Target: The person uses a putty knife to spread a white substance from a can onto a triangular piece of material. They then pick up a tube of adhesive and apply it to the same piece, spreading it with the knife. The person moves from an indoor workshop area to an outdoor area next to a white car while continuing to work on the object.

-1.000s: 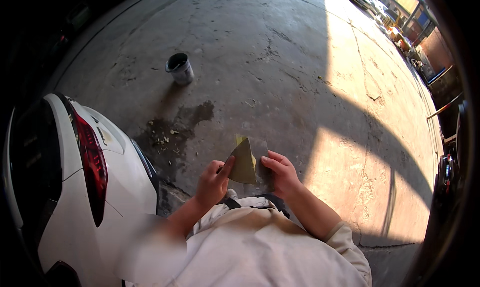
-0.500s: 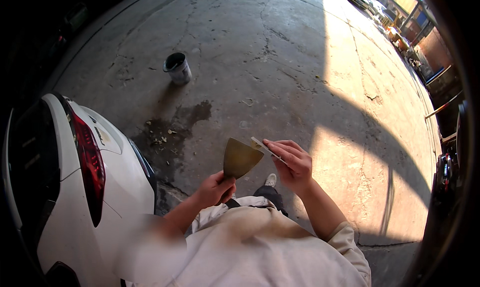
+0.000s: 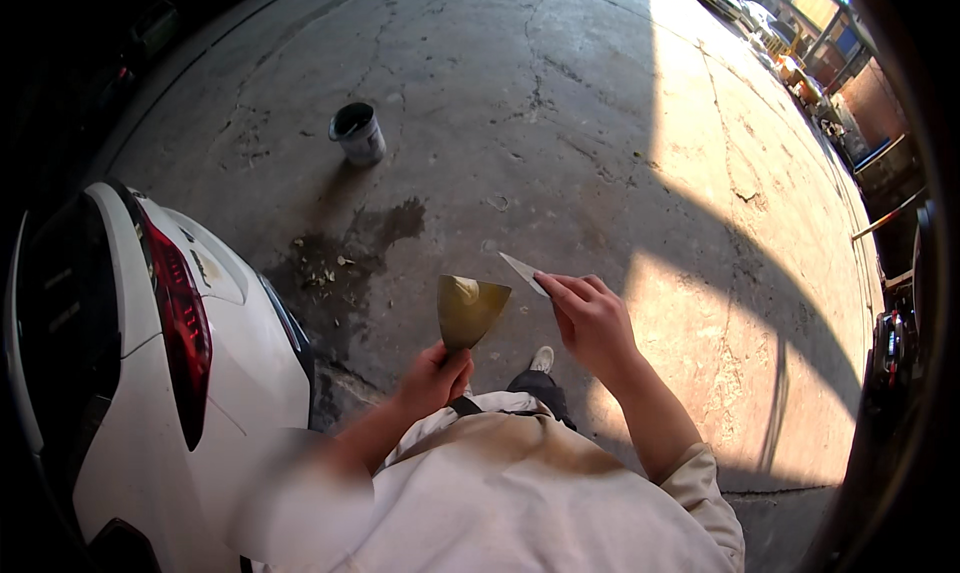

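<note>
My left hand (image 3: 432, 381) is closed round the lower end of a wide putty knife (image 3: 482, 315). Its flared blade points up and away from me, coated yellowish brown. A paler dab of putty (image 3: 463, 291) lies near the blade's upper left corner. To its right, my right hand (image 3: 598, 323) pinches a thin white spreader (image 3: 521, 271), whose pointed corner faces up and left. A gap separates the spreader from the blade. The palm side of my right hand is mostly hidden.
A white car (image 3: 250, 373) with a red tail light (image 3: 180, 338) stands close on my left. Farther ahead, a bucket (image 3: 362, 145) sits on the cracked concrete floor (image 3: 480, 123). A dark stain with scraps (image 3: 325, 273) lies nearer. Sunlight crosses the floor at right.
The spreader has moved off the knife blade and turned, now showing a pale face. Putty that showed on the spreader now shows as a dab on the blade, which has tilted and shifted slightly left.
</note>
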A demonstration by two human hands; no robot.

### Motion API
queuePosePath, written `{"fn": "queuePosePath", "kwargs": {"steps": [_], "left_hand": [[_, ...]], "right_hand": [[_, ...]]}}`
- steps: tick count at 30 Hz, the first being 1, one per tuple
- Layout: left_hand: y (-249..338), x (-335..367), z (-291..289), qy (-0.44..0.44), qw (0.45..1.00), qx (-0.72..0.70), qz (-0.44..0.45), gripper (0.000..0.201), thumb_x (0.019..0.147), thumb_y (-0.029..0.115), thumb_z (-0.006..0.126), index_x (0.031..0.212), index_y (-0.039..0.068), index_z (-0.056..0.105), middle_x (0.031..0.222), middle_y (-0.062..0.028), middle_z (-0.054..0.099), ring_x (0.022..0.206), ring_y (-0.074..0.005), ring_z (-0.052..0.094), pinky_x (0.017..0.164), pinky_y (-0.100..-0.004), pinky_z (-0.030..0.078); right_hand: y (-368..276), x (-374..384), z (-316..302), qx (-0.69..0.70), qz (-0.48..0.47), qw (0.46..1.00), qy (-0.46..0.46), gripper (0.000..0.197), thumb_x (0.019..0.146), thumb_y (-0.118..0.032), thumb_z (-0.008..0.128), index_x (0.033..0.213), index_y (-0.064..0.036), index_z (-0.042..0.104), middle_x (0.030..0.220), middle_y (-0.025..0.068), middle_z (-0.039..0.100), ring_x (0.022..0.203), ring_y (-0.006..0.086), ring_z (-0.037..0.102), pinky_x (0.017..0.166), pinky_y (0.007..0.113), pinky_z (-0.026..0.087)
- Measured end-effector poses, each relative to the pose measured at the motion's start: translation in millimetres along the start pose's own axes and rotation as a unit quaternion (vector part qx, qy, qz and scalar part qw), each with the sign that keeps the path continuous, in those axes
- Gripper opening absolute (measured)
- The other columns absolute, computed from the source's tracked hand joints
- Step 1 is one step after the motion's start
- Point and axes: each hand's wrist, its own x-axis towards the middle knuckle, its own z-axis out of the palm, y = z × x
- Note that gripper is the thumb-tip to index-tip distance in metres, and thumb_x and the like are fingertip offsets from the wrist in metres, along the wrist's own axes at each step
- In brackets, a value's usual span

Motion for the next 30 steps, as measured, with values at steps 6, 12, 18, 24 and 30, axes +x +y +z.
{"fn": "queuePosePath", "kwargs": {"steps": [6,12,18,24,30], "left_hand": [[5.3,7.0,20.8,0.054,0.992,0.065,0.093,0.018,0.1,0.022,0.046,0.09,0.007,0.047,0.063,0.001,0.049,0.048,-0.0066,0.044,0.043,-0.0236,0.035],[10.1,3.6,22.1,0.067,0.992,0.069,0.076,0.017,0.1,0.02,0.046,0.091,0.006,0.047,0.064,0.0012,0.048,0.048,-0.0065,0.044,0.043,-0.0234,0.035],[9.7,4.4,16.7,0.061,0.992,0.079,0.083,0.019,0.099,0.022,0.048,0.089,0.006,0.046,0.066,0.0,0.049,0.048,-0.007,0.044,0.043,-0.0239,0.036],[11.6,3.5,3.8,0.031,0.999,0.025,0.022,0.017,0.098,0.021,0.049,0.089,0.007,0.046,0.067,-0.0015,0.049,0.048,-0.0088,0.046,0.043,-0.025,0.037],[41.5,-4.0,-6.6,-0.063,0.997,0.013,-0.044,0.016,0.097,0.018,0.051,0.086,0.007,0.047,0.066,-0.0008,0.049,0.048,-0.0078,0.044,0.043,-0.0236,0.034]], "right_hand": [[-42.4,-2.5,27.4,-0.051,-0.071,0.996,0.026,0.051,0.065,-0.003,0.066,0.115,-0.0128,0.064,0.112,0.002,0.061,0.086,0.0215,0.055,0.077,0.033,0.047],[-36.3,-0.3,34.7,-0.026,-0.068,0.997,0.029,0.052,0.064,-0.004,0.068,0.115,-0.0118,0.063,0.111,-0.0007,0.061,0.086,0.0196,0.055,0.077,0.033,0.048],[-35.3,6.6,31.4,-0.026,-0.059,0.997,0.043,0.049,0.066,-0.002,0.068,0.114,-0.0122,0.063,0.112,-0.0024,0.062,0.084,0.0187,0.054,0.076,0.032,0.047],[-22.9,5.4,29.3,0.079,-0.087,0.99,0.072,0.046,0.068,0.001,0.064,0.112,-0.0138,0.065,0.11,0.0,0.065,0.084,0.0219,0.057,0.076,0.033,0.049],[-7.2,15.2,16.0,0.228,-0.074,0.969,0.058,0.05,0.07,0.007,0.063,0.116,-0.0135,0.064,0.103,0.005,0.068,0.085,0.0272,0.061,0.073,0.035,0.052]]}}
